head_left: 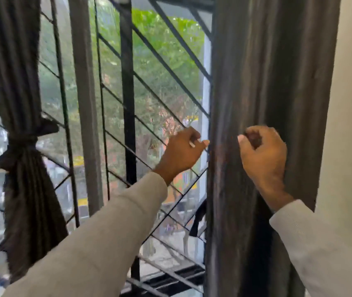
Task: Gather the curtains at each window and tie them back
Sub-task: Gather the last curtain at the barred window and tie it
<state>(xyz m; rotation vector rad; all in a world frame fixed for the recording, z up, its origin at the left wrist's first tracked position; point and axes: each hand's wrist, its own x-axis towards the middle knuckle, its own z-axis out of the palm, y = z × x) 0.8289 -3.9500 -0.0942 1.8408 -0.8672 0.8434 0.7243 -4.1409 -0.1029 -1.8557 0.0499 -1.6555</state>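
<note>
Right hand [263, 155] pinched right curtain [263, 71] fold; left hand [181, 151] curled at edge, possibly gripping. Best bunched evenly before tying.

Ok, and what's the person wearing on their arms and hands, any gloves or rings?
Both arms are in long, plain light grey-beige sleeves, the left sleeve and right sleeve each ending at the wrist. The left hand and right hand are bare, with no gloves. No watch or ring shows; the picture is slightly blurred.
</note>
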